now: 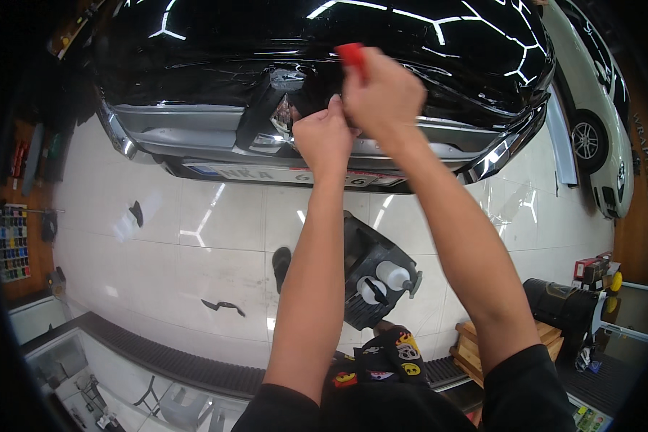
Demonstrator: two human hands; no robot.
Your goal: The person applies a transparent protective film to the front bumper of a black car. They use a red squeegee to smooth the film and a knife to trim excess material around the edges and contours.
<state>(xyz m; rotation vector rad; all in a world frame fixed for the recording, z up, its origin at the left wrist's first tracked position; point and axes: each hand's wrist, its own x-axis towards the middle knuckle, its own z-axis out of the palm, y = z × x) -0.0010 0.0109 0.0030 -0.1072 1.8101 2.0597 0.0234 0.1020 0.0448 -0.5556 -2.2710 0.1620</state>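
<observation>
A black car (216, 43) fills the far side, its glossy hood wrinkled along the front edge as if covered by film. My right hand (385, 93) is closed round a small red tool (353, 57), which looks like a squeegee, over the hood's front edge. Just left of and below it, my left hand (322, 140) is closed at the grille area beside the dark central emblem housing (273, 119). What its fingers grip, if anything, is hidden. Silver-grey trim (180, 119) and a licence plate (266, 173) run below the hands.
Under my arms stands a dark grey caddy (363, 241) with white bottles (394, 275). Dark offcuts (223, 307) lie on the tiled floor (194, 273). A light-coloured car (597, 115) is parked at the right, near a wooden crate (468, 349) and a black bin-like case (560, 302).
</observation>
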